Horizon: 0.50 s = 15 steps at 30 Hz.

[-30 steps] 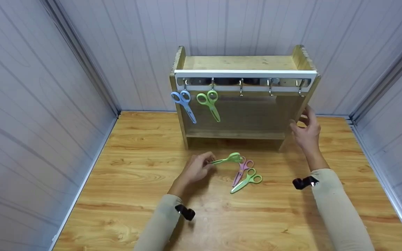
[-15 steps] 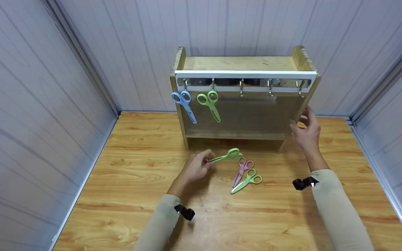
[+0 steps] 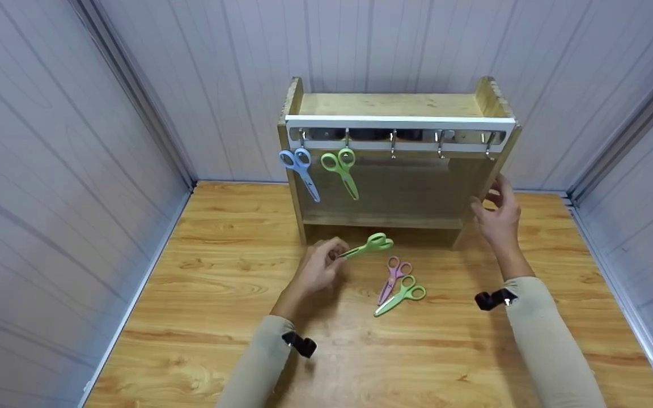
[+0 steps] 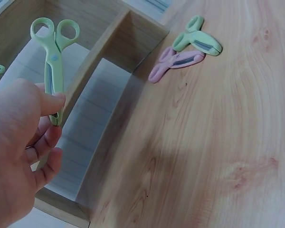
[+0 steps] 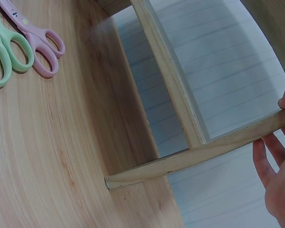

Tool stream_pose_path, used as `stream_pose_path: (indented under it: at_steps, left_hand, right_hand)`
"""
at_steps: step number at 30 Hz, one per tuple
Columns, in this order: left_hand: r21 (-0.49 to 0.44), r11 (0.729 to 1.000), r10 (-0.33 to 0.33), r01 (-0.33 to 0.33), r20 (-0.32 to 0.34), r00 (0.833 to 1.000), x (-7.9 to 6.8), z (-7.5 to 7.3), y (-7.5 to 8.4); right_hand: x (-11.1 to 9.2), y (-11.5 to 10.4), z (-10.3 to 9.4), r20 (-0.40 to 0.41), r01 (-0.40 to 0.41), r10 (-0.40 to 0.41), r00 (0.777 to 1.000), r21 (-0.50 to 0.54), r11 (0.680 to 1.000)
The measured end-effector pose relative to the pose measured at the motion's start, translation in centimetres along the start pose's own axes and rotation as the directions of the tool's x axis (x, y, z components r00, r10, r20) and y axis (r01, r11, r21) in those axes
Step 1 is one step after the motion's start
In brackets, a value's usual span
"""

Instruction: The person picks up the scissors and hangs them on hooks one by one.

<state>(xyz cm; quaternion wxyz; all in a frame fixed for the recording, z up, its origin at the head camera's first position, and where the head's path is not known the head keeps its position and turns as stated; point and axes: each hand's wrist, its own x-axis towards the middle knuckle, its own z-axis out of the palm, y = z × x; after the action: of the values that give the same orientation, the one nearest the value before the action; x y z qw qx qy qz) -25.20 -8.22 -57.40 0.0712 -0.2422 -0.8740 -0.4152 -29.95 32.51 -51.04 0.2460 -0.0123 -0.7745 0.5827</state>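
Note:
My left hand pinches a pair of green scissors by the blade end, its handle loops pointing away from the fingers. In the head view these scissors are raised over the table in front of the wooden rack. My right hand grips the rack's right side panel, thumb on one face and fingers on the other. Pink scissors and lighter green scissors lie together on the table, partly overlapping. Blue scissors and another green pair hang by a loop from the two leftmost hooks.
A white rail across the rack's top front carries several metal hooks; those from the middle to the right hold nothing. Pale panelled walls enclose the wood-grain table at the back and both sides.
My left hand has lifted the green scissors up and slightly toward the rack, away from the pink pair. The right hand keeps its grip on the side panel.

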Motion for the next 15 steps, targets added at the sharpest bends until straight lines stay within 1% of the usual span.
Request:
stream_pose_path:
  at_steps: [3, 9, 15]
  left_hand:
    - [-0.005, 1.000, 0.002, -0.002, -0.008, 1.000, 0.13, -0.09, 0.04]
    - [-0.036, 0.999, -0.017, 0.016, -0.026, 1.000, 0.28, -0.42, 0.42]
    - [-0.054, 0.999, 0.000, -0.003, -0.056, 0.998, 0.54, -0.63, 0.84]
  right_hand:
    - [0.00, 0.04, -0.03, -0.008, 0.003, -0.003, 1.000, 0.004, 1.000]
    - [0.12, 0.13, 0.10, -0.012, 0.019, -0.019, 1.000, 0.004, 1.000]
    - [0.05, 0.09, 0.13, -0.019, 0.026, -0.025, 1.000, 0.017, 1.000]
